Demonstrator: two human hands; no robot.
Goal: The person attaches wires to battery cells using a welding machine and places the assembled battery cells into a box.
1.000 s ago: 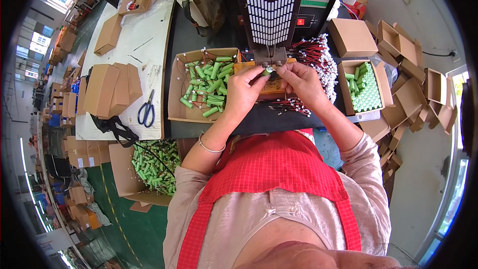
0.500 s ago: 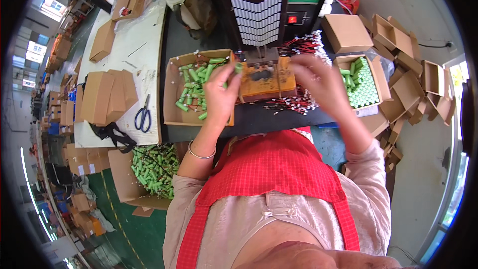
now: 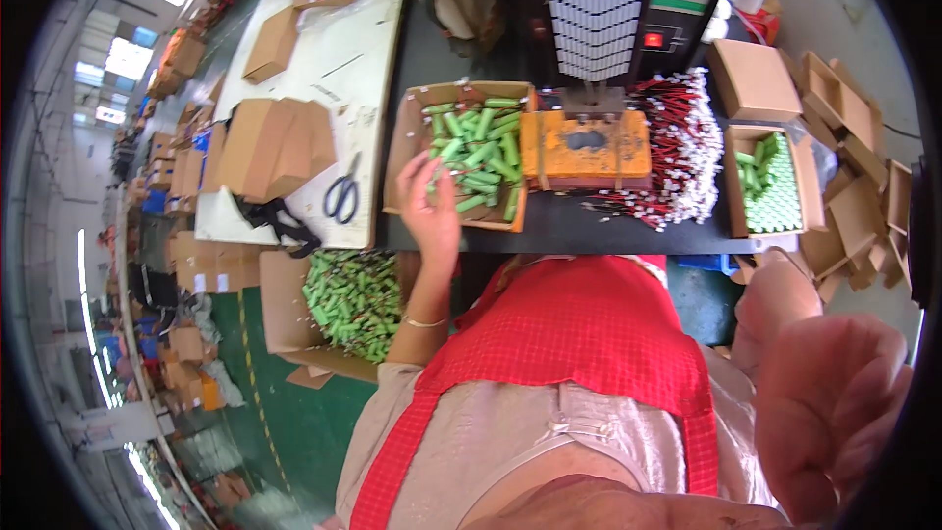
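My left hand [image 3: 428, 204] reaches into an open cardboard box [image 3: 404, 137] of loose green cylinder cells [image 3: 481, 152]; its fingers are spread and rest on the cells at the box's near left. My right hand [image 3: 834, 412] is raised close to the camera at the lower right, fingers curled, away from the bench; I cannot see whether it holds anything. An orange block fixture [image 3: 586, 147] lies bare on the dark bench under a black machine [image 3: 597, 25]. A heap of red wires [image 3: 679, 147] lies right of the fixture.
A second box [image 3: 810, 182] at the right holds green cells standing upright. Several small empty cartons [image 3: 834, 98] pile up at the far right. Scissors [image 3: 341, 196] and folded cartons [image 3: 270, 142] lie on the white table at the left. A floor carton [image 3: 285, 304] is full of green cells.
Both hands have left the orange fixture. My left hand moved left into the box of loose cells; my right hand swung back and up toward the camera.
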